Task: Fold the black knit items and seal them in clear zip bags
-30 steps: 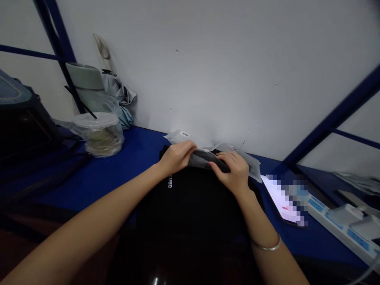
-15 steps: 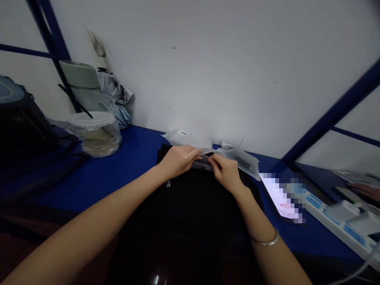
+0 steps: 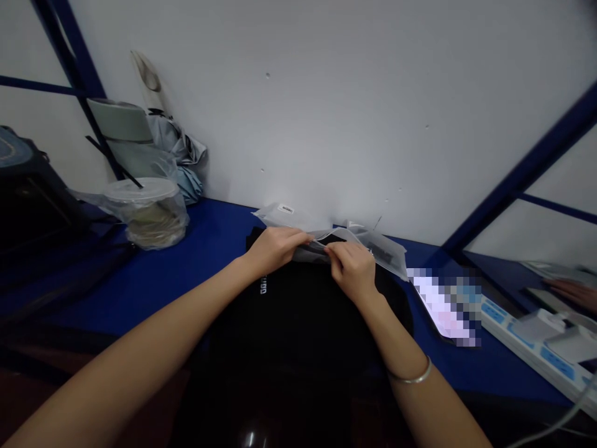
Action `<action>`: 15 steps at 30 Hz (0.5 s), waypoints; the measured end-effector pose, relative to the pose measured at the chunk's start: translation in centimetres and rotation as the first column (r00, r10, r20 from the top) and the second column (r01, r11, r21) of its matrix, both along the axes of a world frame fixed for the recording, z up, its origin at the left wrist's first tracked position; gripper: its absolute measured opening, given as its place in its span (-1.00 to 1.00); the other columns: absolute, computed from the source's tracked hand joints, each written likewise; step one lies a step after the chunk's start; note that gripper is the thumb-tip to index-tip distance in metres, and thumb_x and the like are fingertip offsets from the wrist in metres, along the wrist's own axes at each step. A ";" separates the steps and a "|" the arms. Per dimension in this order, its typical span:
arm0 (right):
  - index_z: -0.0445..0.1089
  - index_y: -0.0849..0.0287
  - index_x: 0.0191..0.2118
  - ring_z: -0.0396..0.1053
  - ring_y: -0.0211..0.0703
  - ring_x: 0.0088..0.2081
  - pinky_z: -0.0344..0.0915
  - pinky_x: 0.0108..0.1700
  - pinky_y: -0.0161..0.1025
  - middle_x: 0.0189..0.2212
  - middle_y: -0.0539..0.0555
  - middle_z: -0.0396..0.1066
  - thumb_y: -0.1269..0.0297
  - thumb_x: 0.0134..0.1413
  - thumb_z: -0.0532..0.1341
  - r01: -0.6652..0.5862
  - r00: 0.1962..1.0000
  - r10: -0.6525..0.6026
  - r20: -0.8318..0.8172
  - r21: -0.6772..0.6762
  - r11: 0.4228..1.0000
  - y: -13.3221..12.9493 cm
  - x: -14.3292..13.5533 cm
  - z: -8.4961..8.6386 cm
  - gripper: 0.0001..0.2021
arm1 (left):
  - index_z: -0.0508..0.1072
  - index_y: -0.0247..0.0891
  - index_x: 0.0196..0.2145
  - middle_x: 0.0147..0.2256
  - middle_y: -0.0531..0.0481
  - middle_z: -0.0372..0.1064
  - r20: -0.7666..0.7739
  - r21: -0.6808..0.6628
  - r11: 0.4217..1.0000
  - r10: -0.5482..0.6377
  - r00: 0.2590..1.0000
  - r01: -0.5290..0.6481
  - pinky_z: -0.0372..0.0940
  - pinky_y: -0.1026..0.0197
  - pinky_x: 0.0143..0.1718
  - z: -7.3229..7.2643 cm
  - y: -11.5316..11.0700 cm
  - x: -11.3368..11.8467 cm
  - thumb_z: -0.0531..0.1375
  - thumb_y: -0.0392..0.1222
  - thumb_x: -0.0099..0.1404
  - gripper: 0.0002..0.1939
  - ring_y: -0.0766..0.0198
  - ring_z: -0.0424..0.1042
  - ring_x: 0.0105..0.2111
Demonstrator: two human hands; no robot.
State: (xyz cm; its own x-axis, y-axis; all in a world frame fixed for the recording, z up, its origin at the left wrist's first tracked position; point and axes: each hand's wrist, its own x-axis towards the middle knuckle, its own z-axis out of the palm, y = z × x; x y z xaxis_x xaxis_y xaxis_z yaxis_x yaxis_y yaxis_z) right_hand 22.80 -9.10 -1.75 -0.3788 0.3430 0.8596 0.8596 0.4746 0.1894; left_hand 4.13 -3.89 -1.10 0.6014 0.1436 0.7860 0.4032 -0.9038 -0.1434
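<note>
Both of my hands work at the mouth of a frosted plastic bag (image 3: 342, 233) at the back of the blue table. My left hand (image 3: 278, 244) pinches its edge between thumb and fingers. A short way to the right, my right hand (image 3: 353, 264) is closed on the same edge. Between and behind my fingers the bag's rim bows up, showing a dark gap. Beneath my hands lies black fabric (image 3: 308, 311) with white lettering at its left. A frosted packet with a barcode label (image 3: 286, 209) lies against the wall; whether it is part of the same bag, I cannot tell.
On the left stand a lidded cup in clear plastic (image 3: 153, 214), a pale green container (image 3: 121, 124) and a folded umbrella (image 3: 189, 168). To the right lie a lit phone (image 3: 436, 305) and a white power strip (image 3: 522, 342) with plugs. Another person's hand (image 3: 573, 292) shows far right.
My two hands have shifted slightly along the bag's edge, and its rim now bows up more visibly behind my fingers. More of the white lettering shows on the black fabric.
</note>
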 end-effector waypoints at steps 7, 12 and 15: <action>0.33 0.17 -0.45 0.31 -0.21 -0.37 0.12 -0.24 -0.20 -0.50 0.00 0.44 0.44 0.05 0.07 0.062 0.996 -0.061 -0.058 0.024 0.998 -0.2 0.0 0.2 -0.86 | 0.33 -0.29 -0.13 -0.30 -0.04 0.46 0.118 -0.159 0.987 -0.011 0.993 0.030 0.35 0.28 -0.31 0.0 -0.1 0.2 0.05 -0.27 0.24 -0.77 0.31 0.45 -0.32; 0.37 0.17 -0.24 0.28 -0.14 -0.24 0.13 -0.17 -0.17 -0.34 0.07 0.43 0.41 0.03 0.10 0.065 0.991 -0.059 -0.122 0.049 0.997 -0.3 -0.6 0.1 -0.83 | 0.40 -0.29 -0.24 -0.31 -0.06 0.47 0.168 -0.272 0.962 0.030 0.985 0.017 0.36 0.22 -0.28 -0.1 -0.3 0.8 0.11 -0.20 0.21 -0.82 0.26 0.46 -0.31; 0.37 0.12 -0.18 0.28 -0.15 -0.23 0.11 -0.16 -0.15 -0.33 0.07 0.41 0.39 0.04 0.10 0.045 0.995 -0.041 -0.090 0.039 0.998 -0.5 -1.1 0.0 -0.79 | 0.42 -0.31 -0.26 -0.31 -0.07 0.47 0.156 -0.207 0.977 -0.020 0.988 0.052 0.36 0.22 -0.26 -0.3 -0.4 1.0 0.06 -0.26 0.24 -0.83 0.27 0.45 -0.31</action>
